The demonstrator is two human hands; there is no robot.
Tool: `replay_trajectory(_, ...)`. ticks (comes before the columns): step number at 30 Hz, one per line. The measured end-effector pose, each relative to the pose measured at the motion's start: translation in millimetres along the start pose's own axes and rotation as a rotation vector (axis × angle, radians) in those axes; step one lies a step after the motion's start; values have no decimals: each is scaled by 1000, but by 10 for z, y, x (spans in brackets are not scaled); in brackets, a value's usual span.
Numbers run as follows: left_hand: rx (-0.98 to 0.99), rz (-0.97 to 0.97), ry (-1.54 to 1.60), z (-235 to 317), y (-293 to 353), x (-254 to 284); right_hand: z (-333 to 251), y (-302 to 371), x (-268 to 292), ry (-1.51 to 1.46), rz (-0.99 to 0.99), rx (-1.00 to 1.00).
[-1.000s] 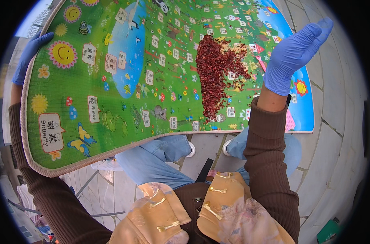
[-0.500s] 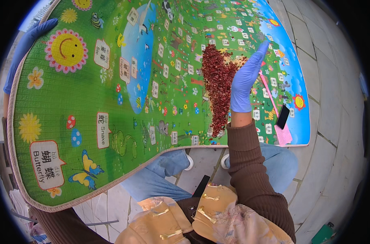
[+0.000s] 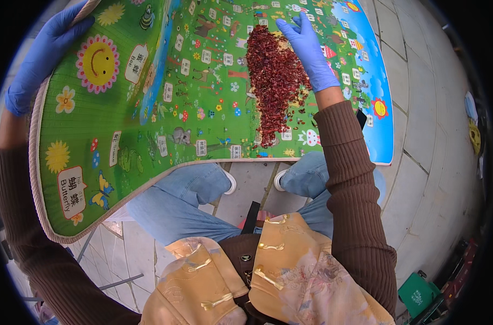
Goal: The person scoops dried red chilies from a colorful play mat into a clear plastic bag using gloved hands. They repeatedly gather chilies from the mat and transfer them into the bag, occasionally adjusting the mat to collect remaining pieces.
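A green picture mat (image 3: 214,138) with printed animals and flowers spreads out in front of me, its left part lifted and curved upward. My left hand (image 3: 49,51), in a blue glove, is closed round the mat's raised far-left edge. Toward the right of the mat lies a heap of dark red dried flakes (image 3: 273,81) with pale yellowish bits along its right side. My right hand (image 3: 309,51), gloved in blue, is over the heap's right edge, thumb and fingers apart with nothing seen in them. Whether it touches the flakes I cannot tell.
Part of a black phone (image 3: 361,118) shows beside my right sleeve, on the mat. Grey paving (image 3: 414,179) runs along the right. A green container (image 3: 418,292) stands at the lower right. A thin grey bar (image 3: 116,283) crosses the ground at lower left.
The mat's left part has bent further up and inward, with my left hand now more in view on its edge. My right hand has moved up and left. The pink fly swatter is now hidden.
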State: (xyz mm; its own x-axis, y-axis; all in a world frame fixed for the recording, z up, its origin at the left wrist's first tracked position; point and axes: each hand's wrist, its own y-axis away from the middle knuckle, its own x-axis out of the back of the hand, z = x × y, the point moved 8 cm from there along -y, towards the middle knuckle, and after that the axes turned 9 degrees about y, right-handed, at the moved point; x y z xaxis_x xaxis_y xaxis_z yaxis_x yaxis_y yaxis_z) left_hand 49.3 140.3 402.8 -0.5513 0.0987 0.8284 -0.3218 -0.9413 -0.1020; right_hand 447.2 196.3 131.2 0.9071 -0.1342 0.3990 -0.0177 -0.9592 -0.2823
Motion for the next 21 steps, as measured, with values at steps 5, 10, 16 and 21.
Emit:
replay_trajectory(5,-584,-321,-878,532,286,-538,-824,-884,1518,502,282,188)
replay_trajectory(10,-639,-375,-1176,805,509,-935,-1027,-1152,1590,708,219,199)
replay_trajectory(16,-659,-366,-1164,590,797,-1116,-865,-1200,1473,833,160,152)
replay_trajectory(21,-595,-379,-1216,320,1114,-1132,-800,-1119,1404,879,146,121)
